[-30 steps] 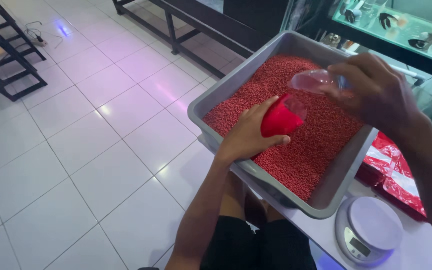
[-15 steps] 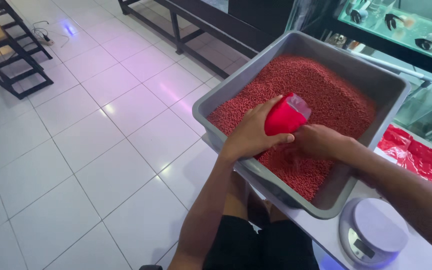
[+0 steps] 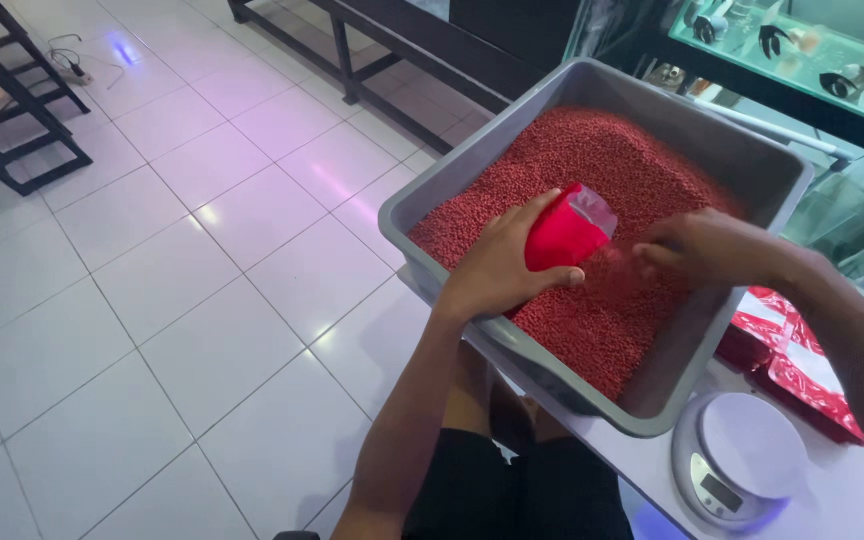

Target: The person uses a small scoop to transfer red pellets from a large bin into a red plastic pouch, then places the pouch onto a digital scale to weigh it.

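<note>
A grey plastic tub (image 3: 592, 405) filled with small red pellets (image 3: 592, 150) rests at the edge of a white table. My left hand (image 3: 497, 265) grips a red pouch (image 3: 562, 235) with a clear open top, held tilted on the pellets. My right hand (image 3: 712, 245) hovers low over the pellets just right of the pouch's mouth, fingers curled and blurred. Whether anything is in it is hidden.
A small white digital scale (image 3: 742, 455) sits on the table in front of the tub, with red packets (image 3: 802, 355) to its right. A glass fish tank (image 3: 812, 50) stands behind. A black bench frame (image 3: 392, 50) and a black rack (image 3: 2, 110) stand on the tiled floor.
My right hand, which held a clear cup tipped above the pouch, has dropped down to the pellets beside the pouch's mouth. My left hand keeps its hold on the pouch.
</note>
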